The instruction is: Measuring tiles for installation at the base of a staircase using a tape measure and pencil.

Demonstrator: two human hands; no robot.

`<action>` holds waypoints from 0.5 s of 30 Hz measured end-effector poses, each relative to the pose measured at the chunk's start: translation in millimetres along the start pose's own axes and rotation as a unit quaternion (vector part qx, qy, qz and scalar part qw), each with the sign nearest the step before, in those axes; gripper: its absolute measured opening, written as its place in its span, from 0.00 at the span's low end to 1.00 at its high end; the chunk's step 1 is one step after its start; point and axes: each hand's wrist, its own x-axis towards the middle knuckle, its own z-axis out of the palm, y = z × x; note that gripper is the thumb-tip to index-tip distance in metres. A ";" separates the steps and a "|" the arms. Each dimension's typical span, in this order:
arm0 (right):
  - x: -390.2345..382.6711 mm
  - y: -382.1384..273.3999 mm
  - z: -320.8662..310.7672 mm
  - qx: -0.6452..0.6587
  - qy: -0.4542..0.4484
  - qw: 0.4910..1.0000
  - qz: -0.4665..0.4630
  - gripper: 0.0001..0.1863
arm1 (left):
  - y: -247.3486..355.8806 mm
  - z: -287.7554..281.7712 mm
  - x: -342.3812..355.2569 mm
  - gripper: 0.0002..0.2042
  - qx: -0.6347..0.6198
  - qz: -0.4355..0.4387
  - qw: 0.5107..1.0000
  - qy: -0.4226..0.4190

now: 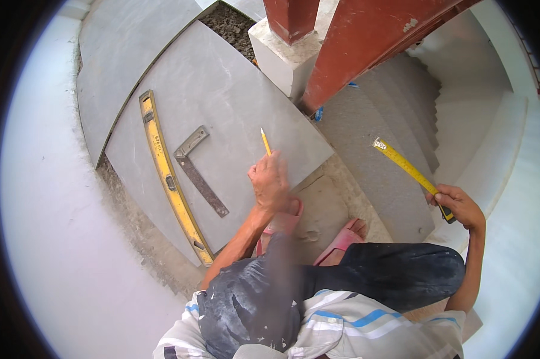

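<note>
Pencil in left hand, tape measure in right hand.

The long yellow level lies on the big flat grey tile, at its left side. Just right of it, the L-shaped metal square lies there too. Further right is the thin yellow pencil, in the left grip. Far right, by the grey steps, the yellow tape measure is in the right grip.
</note>
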 end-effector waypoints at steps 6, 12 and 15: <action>3.8 4.0 -0.8 -0.003 -0.005 1.000 -0.010 0.17 | 0.1 -2.6 0.1 0.12 -0.006 -0.006 1.000 -0.002; 4.4 3.4 -1.4 0.006 -0.009 1.000 -0.005 0.16 | 0.6 -0.2 -0.1 0.12 -0.006 -0.010 1.000 -0.003; 4.6 0.5 -0.9 0.004 -0.007 1.000 -0.004 0.16 | -0.2 -0.5 0.5 0.12 -0.003 -0.008 1.000 0.000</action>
